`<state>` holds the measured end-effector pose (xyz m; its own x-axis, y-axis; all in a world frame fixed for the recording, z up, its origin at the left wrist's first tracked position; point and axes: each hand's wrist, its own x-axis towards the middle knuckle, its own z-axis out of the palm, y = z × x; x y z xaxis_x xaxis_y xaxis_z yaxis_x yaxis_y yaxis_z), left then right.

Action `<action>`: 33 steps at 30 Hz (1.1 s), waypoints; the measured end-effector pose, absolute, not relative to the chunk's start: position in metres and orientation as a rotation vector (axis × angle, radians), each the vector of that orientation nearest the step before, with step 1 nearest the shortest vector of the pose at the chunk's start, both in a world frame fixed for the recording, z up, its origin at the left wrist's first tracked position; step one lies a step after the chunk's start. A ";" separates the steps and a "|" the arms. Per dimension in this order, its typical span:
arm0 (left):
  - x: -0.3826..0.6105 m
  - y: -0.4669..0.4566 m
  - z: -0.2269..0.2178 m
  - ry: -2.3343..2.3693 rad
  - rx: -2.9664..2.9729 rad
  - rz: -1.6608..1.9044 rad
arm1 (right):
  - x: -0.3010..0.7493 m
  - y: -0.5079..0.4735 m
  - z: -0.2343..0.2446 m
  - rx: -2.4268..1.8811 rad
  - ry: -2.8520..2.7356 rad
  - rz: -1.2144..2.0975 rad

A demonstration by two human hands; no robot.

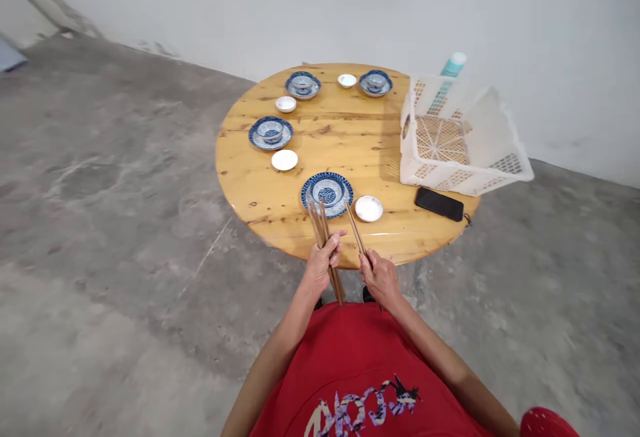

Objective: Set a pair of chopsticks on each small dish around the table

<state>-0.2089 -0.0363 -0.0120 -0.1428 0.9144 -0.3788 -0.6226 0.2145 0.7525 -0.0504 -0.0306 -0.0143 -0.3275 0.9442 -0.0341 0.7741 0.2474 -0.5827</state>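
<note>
My left hand (323, 262) is closed around a bundle of several wooden chopsticks (319, 225), their upper ends fanned over the near rim of a blue-and-white plate (305, 198). On that plate stands a patterned bowl (327, 192). My right hand (381, 276) grips a pair of chopsticks (354, 229) that slant up and to the left. Their far tips appear between the plate and a small white dish (369, 209). Both hands are at the near edge of the round wooden table (340, 150), a short way apart.
A white plastic basket (465, 174) stands on the right, with a teal bottle (453, 67) behind its far wall. A black phone (439, 204) lies before it. Further plates with bowls (271, 133) and small white dishes (285, 160) line the left and far sides. A wall stands behind.
</note>
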 end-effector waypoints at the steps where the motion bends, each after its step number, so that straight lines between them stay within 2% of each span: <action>1: -0.217 -0.041 -0.014 1.042 0.366 1.381 | -0.051 -0.027 -0.015 -1.663 -2.179 0.731; 16: -0.285 -0.094 -0.022 1.170 0.220 1.391 | -0.061 0.070 -0.018 -2.433 -2.116 0.503; 24: -0.311 -0.084 0.002 1.265 0.166 1.549 | -0.093 0.130 -0.033 -2.441 -2.146 0.480; 33: -0.306 -0.048 0.005 1.297 0.199 1.562 | -0.098 0.137 -0.041 -2.438 -2.180 0.547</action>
